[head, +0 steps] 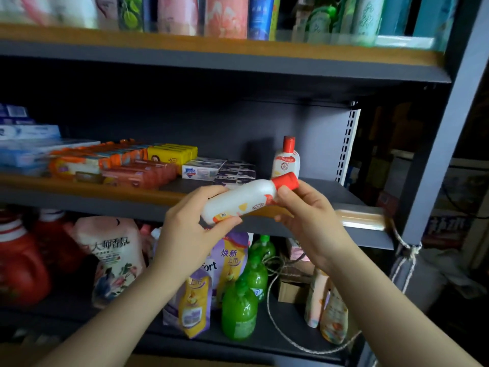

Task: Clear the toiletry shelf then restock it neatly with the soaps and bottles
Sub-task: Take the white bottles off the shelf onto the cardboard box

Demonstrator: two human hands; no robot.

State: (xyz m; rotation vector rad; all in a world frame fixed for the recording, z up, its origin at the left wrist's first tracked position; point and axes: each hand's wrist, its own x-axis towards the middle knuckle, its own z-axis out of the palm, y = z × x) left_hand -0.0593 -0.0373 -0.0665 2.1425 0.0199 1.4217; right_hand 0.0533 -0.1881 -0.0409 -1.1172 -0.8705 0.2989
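Observation:
A white bottle with a red cap (242,200) lies tilted between both hands in front of the middle shelf (344,192). My left hand (190,229) grips its base end. My right hand (304,215) holds it near the red cap, thumb against the cap. A second bottle of the same kind (287,158) stands upright at the back right of the shelf. Soap packs fill the shelf's left and middle: orange ones (87,160), yellow ones (172,153), red ones (140,174) and white and dark boxes (219,169).
Blue and white boxes (26,144) are stacked at the far left. The shelf above holds tall bottles (227,14). Below stand red jugs (21,266), refill pouches (113,258), green bottles (240,311) and a loose cord (275,308). A grey upright post (434,165) bounds the right side.

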